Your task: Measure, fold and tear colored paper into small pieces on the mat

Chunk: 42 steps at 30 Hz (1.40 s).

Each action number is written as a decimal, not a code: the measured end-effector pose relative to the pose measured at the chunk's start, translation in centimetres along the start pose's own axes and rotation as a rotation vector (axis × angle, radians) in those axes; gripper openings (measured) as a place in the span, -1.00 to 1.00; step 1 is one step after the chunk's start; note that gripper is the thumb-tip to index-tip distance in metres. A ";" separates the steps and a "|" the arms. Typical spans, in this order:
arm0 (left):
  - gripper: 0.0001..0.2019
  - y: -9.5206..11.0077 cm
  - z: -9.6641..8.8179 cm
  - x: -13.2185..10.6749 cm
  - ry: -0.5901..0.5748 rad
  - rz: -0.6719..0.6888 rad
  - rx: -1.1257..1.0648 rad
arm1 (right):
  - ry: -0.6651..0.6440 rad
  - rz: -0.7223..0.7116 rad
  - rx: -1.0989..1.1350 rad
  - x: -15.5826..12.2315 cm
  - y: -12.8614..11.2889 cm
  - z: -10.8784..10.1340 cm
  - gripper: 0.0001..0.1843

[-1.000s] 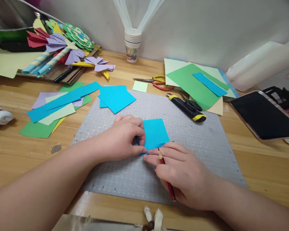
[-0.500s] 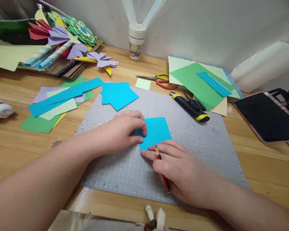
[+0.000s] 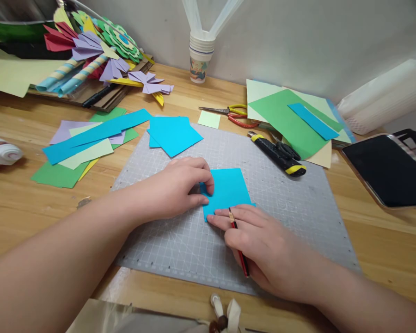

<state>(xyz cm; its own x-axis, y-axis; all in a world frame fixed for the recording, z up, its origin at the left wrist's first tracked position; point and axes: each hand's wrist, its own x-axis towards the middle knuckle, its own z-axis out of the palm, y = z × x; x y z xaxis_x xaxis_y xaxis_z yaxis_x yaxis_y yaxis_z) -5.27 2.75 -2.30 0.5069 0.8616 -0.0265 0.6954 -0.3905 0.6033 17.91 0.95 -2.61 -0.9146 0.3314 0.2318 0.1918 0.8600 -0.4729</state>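
A folded blue paper square (image 3: 229, 188) lies on the grey cutting mat (image 3: 291, 217). My left hand (image 3: 180, 187) pinches its left edge, fingers curled onto the paper. My right hand (image 3: 260, 245) presses its fingertips along the paper's lower edge while a red pencil (image 3: 239, 243) is tucked between its fingers, tip pointing at the paper.
A stack of blue squares (image 3: 173, 134) lies at the mat's far left corner. A black and yellow utility knife (image 3: 277, 155), scissors (image 3: 229, 113), coloured sheets (image 3: 291, 120), a phone (image 3: 388, 169), paper cups (image 3: 201, 60), paper strips (image 3: 86, 141) and folded paper crafts (image 3: 100, 55) surround the mat on the wooden table (image 3: 27, 208).
Both hands stay on the blue paper; the right fingertips slid a little along its lower edge. The view shifted slightly.
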 end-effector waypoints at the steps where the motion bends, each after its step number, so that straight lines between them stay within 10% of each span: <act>1: -0.94 0.0 0.0 0.0 0.000 -0.003 0.001 | -0.004 0.001 0.004 0.0 0.0 0.0 -0.70; 42: -0.79 0.3 0.1 -0.3 -0.024 -0.032 0.016 | -0.002 -0.041 -0.033 -0.2 0.2 0.2 -0.70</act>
<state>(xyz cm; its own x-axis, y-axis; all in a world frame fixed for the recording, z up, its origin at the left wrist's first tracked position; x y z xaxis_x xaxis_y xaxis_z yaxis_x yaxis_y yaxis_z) -5.15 2.33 -2.22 0.4963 0.8657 -0.0653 0.7195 -0.3680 0.5890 18.02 0.98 -2.88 -0.9225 0.2948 0.2491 0.1654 0.8851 -0.4350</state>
